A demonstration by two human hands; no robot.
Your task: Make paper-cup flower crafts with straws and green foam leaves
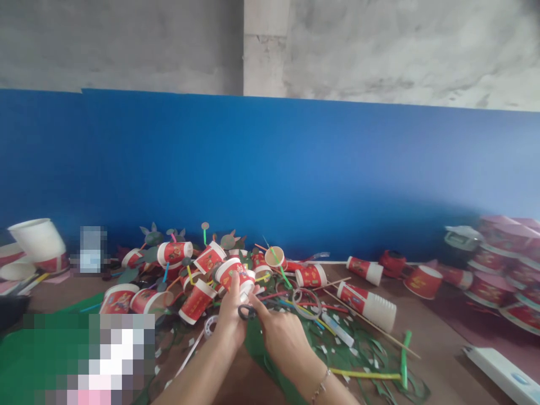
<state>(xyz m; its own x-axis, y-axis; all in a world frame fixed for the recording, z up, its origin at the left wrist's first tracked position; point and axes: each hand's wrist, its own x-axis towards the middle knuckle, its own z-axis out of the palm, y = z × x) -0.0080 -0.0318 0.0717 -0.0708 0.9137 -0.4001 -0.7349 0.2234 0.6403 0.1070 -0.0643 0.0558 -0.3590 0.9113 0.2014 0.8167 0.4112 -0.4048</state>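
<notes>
My left hand [232,316] is closed around a red paper cup [229,271] with a white rim, tilted above the middle of the table. My right hand [286,336] is closed on a pair of scissors [246,312]; a black finger loop shows, while the blades are mostly hidden against the cup and fingers. Both hands meet just below the cup. Around them lie several more red cups, among them an upright-tilted one [197,302] to the left and one on its side [311,275] to the right. Coloured straws poke out of some cups.
A clear tape roll [307,304], a glue tube [337,329], green paper scraps [367,351] and thin sticks cover the table on the right. Nested cups [367,305] lie beyond. Stacked cups [491,289] stand far right. A blue panel [270,169] rises behind.
</notes>
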